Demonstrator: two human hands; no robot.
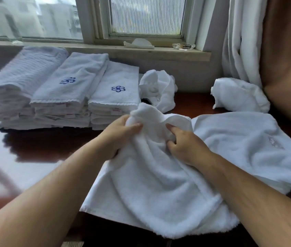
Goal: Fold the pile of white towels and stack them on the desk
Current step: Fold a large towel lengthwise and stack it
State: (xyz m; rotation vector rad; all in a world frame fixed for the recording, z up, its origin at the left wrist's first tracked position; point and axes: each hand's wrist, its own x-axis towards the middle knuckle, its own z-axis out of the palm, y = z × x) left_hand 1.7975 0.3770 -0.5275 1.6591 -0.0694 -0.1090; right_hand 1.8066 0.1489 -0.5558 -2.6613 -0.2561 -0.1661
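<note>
Most fingers (172,128) buried in towel (159,175)

The left grip (121,134) and right grip (185,141) each pinch the bunched top of a fluffy white terry towel (150,179), whose lower part rests on the glossy dark-red wooden tabletop (43,148). Behind them stand stacks of folded white towels with blue embroidered flowers (116,93). A crumpled white towel (160,86) lies just beside the stacks.
</note>
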